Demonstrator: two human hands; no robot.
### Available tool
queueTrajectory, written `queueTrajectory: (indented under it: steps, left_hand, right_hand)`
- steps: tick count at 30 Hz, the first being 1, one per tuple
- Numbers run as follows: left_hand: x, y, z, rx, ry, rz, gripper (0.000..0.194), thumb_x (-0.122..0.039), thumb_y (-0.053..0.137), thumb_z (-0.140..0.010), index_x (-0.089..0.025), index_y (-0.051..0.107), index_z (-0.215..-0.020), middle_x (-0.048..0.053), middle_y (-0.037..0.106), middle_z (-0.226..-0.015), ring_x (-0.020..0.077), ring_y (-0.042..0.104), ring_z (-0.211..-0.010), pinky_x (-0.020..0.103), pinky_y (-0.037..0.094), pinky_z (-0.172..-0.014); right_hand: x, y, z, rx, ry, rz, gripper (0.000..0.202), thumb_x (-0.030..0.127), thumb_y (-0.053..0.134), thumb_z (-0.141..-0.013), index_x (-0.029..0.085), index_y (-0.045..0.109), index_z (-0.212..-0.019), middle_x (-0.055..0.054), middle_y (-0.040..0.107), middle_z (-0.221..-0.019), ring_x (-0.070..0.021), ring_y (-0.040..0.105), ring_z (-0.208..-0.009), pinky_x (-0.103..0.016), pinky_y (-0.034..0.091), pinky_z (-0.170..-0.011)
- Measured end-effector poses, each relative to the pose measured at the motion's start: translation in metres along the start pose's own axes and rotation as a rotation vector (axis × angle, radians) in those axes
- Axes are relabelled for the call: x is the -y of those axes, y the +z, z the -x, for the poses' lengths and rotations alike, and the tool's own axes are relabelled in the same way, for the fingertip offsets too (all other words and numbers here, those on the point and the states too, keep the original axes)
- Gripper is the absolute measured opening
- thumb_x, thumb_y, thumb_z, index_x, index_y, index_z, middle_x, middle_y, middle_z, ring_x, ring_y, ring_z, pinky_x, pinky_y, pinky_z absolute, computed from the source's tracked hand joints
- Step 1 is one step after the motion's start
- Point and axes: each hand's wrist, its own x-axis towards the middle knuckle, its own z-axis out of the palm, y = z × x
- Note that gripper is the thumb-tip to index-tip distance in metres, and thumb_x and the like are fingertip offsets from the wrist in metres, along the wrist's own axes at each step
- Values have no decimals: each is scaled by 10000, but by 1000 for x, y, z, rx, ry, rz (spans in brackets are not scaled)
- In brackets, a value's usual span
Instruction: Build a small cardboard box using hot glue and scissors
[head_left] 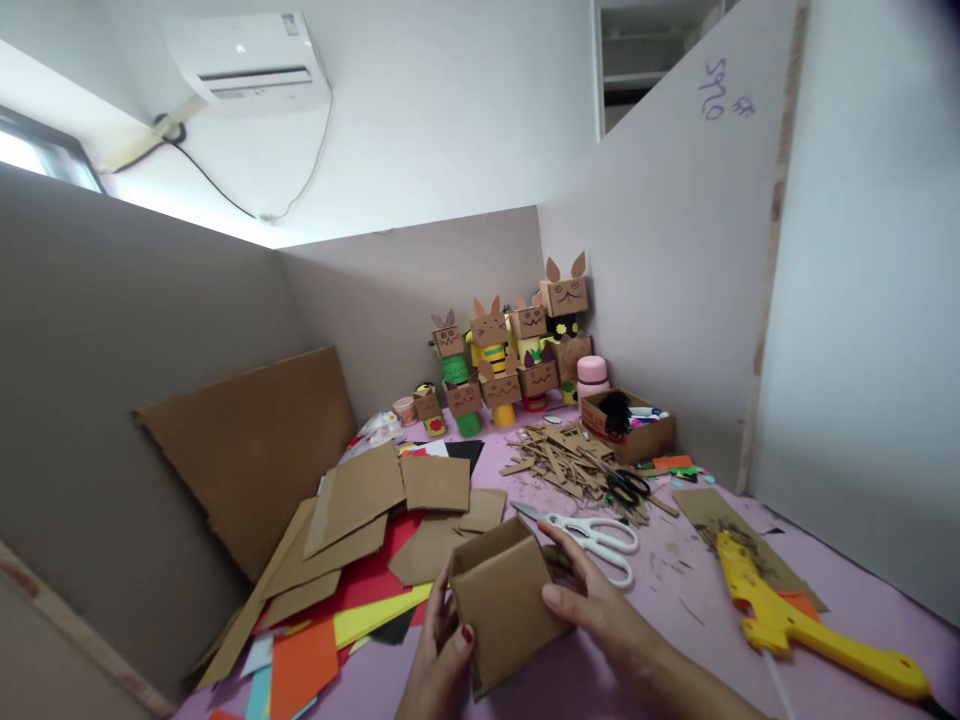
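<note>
Both grips hold 1 cardboard box point(501, 600): left hand point(439, 655) at its near-left side, right hand point(600, 605) clasping its right. White scissors point(592, 535) lie just beyond the right grip on the desk point(675, 590).

A small brown cardboard box point(504, 600), open at the top, sits tilted on the pink table near its front edge. Its plain, unmarked side panels face the camera, and its upper rim shows slightly uneven, hand-cut edges.
</note>
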Motion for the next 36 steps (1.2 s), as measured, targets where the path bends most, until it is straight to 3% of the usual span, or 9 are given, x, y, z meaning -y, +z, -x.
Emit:
queueTrajectory:
  steps: [4,9,18,23,27,32,36]
  left_hand:
    - [1,3,2,15,41,-23,1005,-489,824,-565,-298,324,-1414,112,441,-1445,352,408,-1303,404,373,-1031]
    - [-1,5,5,37,105,-100,1069,-437,836,-560,-278,257,-1445,137,469,-1415,352,416,-1297,418,372,-1032]
    - [-10,13,11,6,111,-109,1130,-415,838,-562,-288,167,-1462,139,462,-1419,341,419,-1300,411,370,-1037]
    - [-14,14,13,41,96,-85,1143,-394,836,-570,-319,137,-1471,120,401,-1471,341,384,-1325,414,368,-1040]
    - [-17,13,14,81,91,-117,1153,-368,836,-574,-313,125,-1480,123,390,-1480,357,373,-1330,425,377,-1033]
    - [-15,11,9,116,157,-203,1161,-363,873,-508,-269,217,-1462,150,426,-1447,374,390,-1316,403,406,-1009]
    - [-13,10,7,130,189,-215,1161,-348,899,-439,-256,297,-1428,146,430,-1441,380,370,-1326,389,400,-1012]
  right_hand:
    - [7,3,1,-14,15,17,1033,610,784,-547,166,305,-1348,-147,538,-1163,-312,465,-1139,-419,326,-1005]
    - [7,1,0,38,-20,-23,981,564,805,-557,223,318,-1338,-132,500,-1214,-300,466,-1170,-419,329,-1012]
    - [3,-6,0,126,-16,1,1005,535,807,-585,206,267,-1366,-166,433,-1321,-302,446,-1220,-419,313,-1031]
    - [4,-6,-1,235,-50,18,995,484,814,-612,210,249,-1383,-170,400,-1400,-287,405,-1283,-406,292,-1058]
    - [5,-9,-1,246,-77,117,1066,488,830,-576,193,233,-1408,-178,360,-1453,-291,349,-1332,-409,271,-1072]
    - [7,-11,1,230,-111,278,1125,467,844,-549,189,220,-1443,-157,291,-1510,-302,287,-1368,-417,239,-1089]
    - [7,-9,4,257,-103,272,1163,442,860,-535,214,195,-1461,-137,265,-1529,-309,350,-1335,-417,287,-1075]
